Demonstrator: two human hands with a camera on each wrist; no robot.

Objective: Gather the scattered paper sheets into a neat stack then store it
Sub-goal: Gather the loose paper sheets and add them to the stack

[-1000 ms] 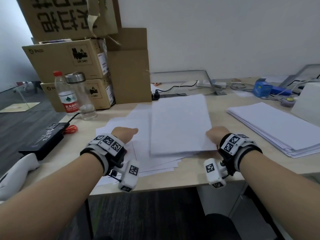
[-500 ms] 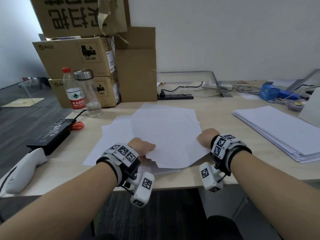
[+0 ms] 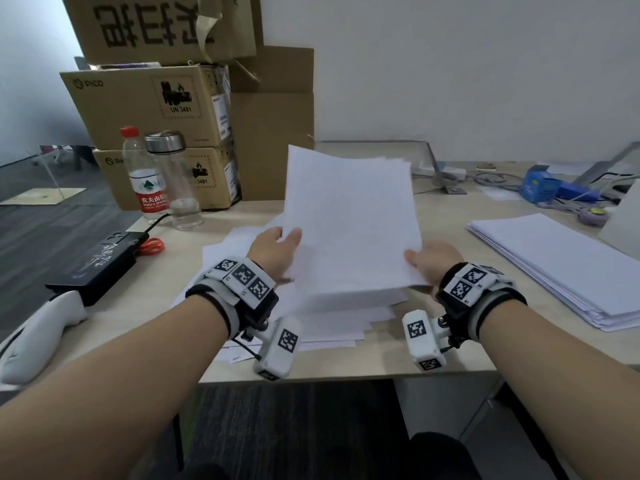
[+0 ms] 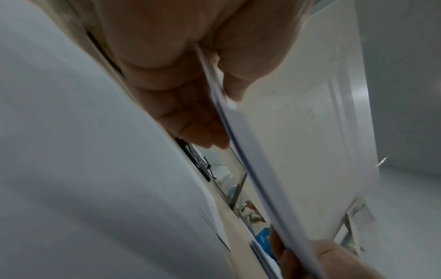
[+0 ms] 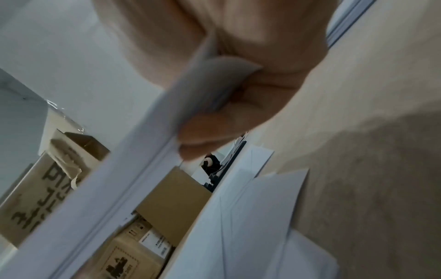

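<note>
Seen from a head camera above a pale wooden tabletop (image 3: 433, 230): a bundle of white paper sheets (image 3: 349, 220) raised off the surface, tilted up toward the viewer, edges not quite aligned. Left hand (image 3: 275, 252) gripping the bundle's left edge, thumb on the front face, fingers curled behind. Right hand (image 3: 433, 261) gripping the lower right edge the same way, thumb on top. More loose sheets (image 3: 332, 320) lying fanned on the tabletop just below the raised bundle. A separate neat stack of paper (image 3: 561, 268) well apart to the right. To the left, a red-capped water bottle (image 3: 143, 174) just beside a clear bottle with a metal lid (image 3: 175, 183), in front of stacked cardboard boxes (image 3: 152, 105). Wrist views: each hand pinching the bundle's edge, close and blurred
</note>
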